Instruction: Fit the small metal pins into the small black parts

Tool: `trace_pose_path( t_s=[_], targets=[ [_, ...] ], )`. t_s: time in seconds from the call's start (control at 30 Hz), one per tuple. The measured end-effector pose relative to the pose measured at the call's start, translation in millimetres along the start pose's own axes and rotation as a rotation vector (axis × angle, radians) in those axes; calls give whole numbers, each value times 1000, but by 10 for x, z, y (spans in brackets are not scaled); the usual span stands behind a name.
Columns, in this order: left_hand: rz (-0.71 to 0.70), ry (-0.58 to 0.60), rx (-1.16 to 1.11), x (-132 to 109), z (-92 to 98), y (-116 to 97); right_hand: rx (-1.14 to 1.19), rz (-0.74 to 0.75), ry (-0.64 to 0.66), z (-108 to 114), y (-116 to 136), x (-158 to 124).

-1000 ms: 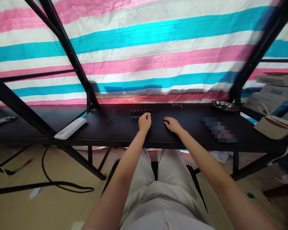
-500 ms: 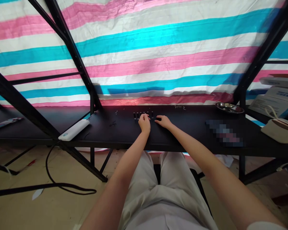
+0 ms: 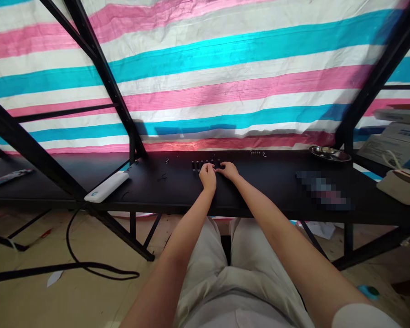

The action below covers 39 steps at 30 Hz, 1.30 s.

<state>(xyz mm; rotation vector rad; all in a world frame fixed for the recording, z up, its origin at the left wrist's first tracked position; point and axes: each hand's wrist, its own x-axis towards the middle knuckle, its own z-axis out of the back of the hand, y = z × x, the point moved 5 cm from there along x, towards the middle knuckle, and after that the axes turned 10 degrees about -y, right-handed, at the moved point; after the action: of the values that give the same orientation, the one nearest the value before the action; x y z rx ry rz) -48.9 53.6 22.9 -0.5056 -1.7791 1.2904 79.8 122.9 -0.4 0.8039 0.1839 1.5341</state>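
A row of small dark upright pieces (image 3: pixel 200 166) stands on the black surface (image 3: pixel 146 193), its right end touching or just under the curled fingers of the left grip (image 3: pixel 207 176) and right grip (image 3: pixel 228 171). The two grips sit almost together, half closed; whether either has hold of a piece, I cannot tell.

Pink-and-blue striped tarp (image 3: pixel 225 77) for a wall, black metal frame (image 3: pixel 102 77) holding the black counter (image 3: pixel 259 200), tan floor (image 3: pixel 71 255) with a black cable (image 3: pixel 89 269) across it.
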Motion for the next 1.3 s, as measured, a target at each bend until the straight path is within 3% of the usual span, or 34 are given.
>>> trace_pose_path(
  t_s=[0.13, 0.27, 0.43, 0.67, 0.97, 1.3],
  targets=[
    [-31, 27, 12, -16, -4, -32, 39, 2, -27, -14, -20, 10],
    [-99, 167, 90, -72, -80, -49, 104, 60, -31, 15, -53, -55],
    [-209, 305, 199, -145, -174, -60, 196, 238, 2, 217, -106, -279],
    [-177, 401, 243, -160, -237, 2, 205, 316, 11, 472, -246, -542],
    [-344, 548, 213, -263, -300, -71, -306, 421, -132, 668, -136, -640],
    [-406, 474, 233, -224, -267, -87, -476, 438, -222, 725, -77, -672]
  ],
)
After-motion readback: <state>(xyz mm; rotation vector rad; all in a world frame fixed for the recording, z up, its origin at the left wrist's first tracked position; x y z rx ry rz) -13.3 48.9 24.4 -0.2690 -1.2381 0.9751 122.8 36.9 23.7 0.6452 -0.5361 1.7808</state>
